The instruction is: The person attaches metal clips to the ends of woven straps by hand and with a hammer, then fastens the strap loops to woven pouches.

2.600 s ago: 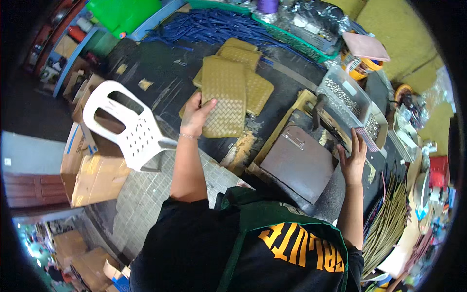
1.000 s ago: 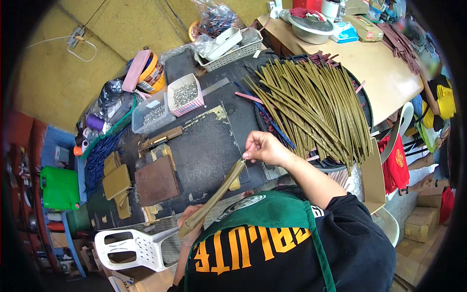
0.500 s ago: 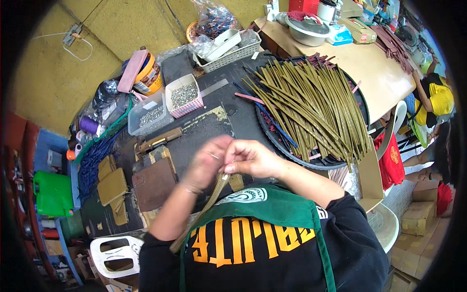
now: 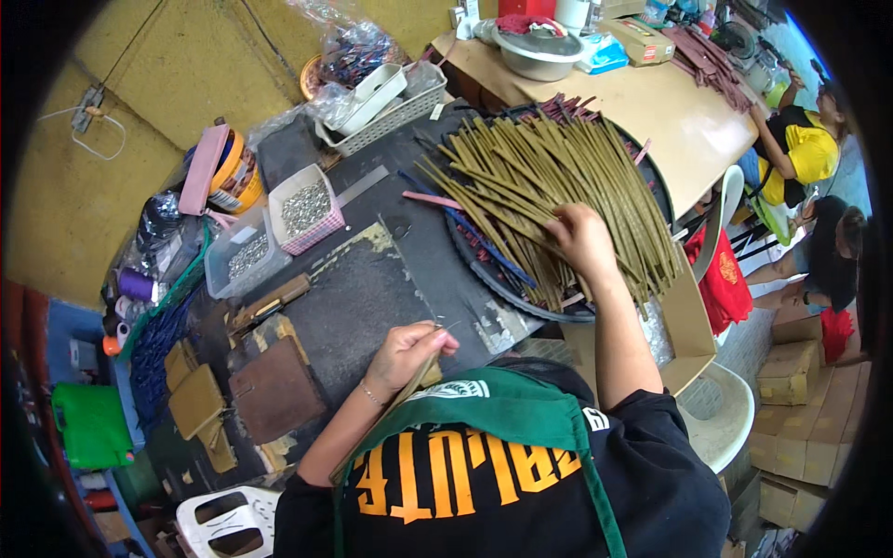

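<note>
My left hand (image 4: pixel 411 355) is closed above the green apron, holding olive strips (image 4: pixel 417 379) with a fine metal wire at their tip. Farther right and forward, my right hand (image 4: pixel 581 244) has its curled fingers pinching among the large pile of olive strips (image 4: pixel 642 232) on a round black tray (image 4: pixel 493 302); exactly how many it grips is hidden. Left of my left hand, a brown flat piece (image 4: pixel 274 391) and stacked olive woven pieces (image 4: pixel 193 400) lie on the worn black worktable (image 4: pixel 363 288), beside a wooden-handled tool (image 4: pixel 291 291).
Boxes of small metal pieces (image 4: pixel 303 209), a yellow bucket (image 4: pixel 237 186) and baskets (image 4: pixel 381 112) line the wall. A pale table (image 4: pixel 688 121) stands beyond the tray. Co-workers (image 4: pixel 800 153) are at right, near cardboard boxes (image 4: pixel 791 372). A white chair (image 4: pixel 228 516) is lower left.
My right hand has left my left hand and moved right and forward onto the pile. My left hand stays with the held strips. Earlier, the view swung rightward from the woven pieces.
</note>
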The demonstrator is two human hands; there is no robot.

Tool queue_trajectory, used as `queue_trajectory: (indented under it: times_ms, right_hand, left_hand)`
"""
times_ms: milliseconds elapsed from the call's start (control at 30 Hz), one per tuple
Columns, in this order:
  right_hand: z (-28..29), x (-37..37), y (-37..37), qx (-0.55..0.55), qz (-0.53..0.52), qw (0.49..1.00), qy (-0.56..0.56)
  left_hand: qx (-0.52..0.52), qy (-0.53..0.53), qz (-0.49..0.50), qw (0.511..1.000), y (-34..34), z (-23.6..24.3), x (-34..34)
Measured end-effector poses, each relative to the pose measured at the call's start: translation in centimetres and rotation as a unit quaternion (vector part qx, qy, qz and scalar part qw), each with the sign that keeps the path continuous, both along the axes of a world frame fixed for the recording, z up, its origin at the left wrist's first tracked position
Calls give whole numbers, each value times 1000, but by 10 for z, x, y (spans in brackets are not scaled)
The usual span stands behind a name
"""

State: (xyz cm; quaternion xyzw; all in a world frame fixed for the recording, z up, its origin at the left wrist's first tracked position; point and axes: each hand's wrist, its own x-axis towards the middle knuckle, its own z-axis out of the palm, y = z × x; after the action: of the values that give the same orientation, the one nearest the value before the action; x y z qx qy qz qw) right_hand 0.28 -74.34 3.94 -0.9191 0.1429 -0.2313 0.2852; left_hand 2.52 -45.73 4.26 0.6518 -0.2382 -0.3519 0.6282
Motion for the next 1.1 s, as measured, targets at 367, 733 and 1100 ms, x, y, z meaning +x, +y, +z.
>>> queue_trajectory:
  times_ms: [367, 733, 1100]
  right_hand:
    - [-20, 41, -52, -81, -30, 974, 209]
    - [-19, 48, -41, -263, -33, 941, 208]
    - [55, 29, 4, 559, 86, 812, -143]
  left_hand:
    - [20, -38, -27, 999, -12, 16, 17]
    - [-5, -6, 6, 1000, -20, 16, 20]
    - [28, 49, 40, 998, -9, 11, 2]
